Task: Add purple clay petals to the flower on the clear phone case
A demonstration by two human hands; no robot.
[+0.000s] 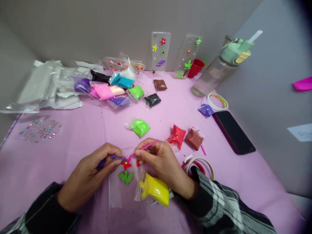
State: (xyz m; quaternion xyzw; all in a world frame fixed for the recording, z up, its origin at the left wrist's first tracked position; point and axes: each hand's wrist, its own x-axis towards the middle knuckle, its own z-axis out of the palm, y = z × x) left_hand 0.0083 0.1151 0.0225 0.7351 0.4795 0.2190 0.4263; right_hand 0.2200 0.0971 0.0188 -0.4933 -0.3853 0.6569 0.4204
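Observation:
My left hand [95,172] pinches a blue-purple piece of clay [113,157], its larger part half hidden behind the fingers. A thin end of it reaches towards the top of a red clay flower [126,163]. Between finger and thumb, my right hand [161,159] grips a slim pink modelling tool [148,145], whose tip is close to the flower. The flower has a yellow centre and a green stem with leaves [125,177], and lies on a clear phone case [115,195]. Below my right hand lies a yellow clay packet [157,190]; a red bit [138,163] shows beside the fingers.
Ahead lie a green packet [139,127], a red packet [176,137] and a brown packet [194,138]. Tape rolls [212,169] sit by my right wrist. A phone [234,132] and bottle [214,71] stand right; decorated cases [160,55] lean behind; gem stickers [41,130] lie left.

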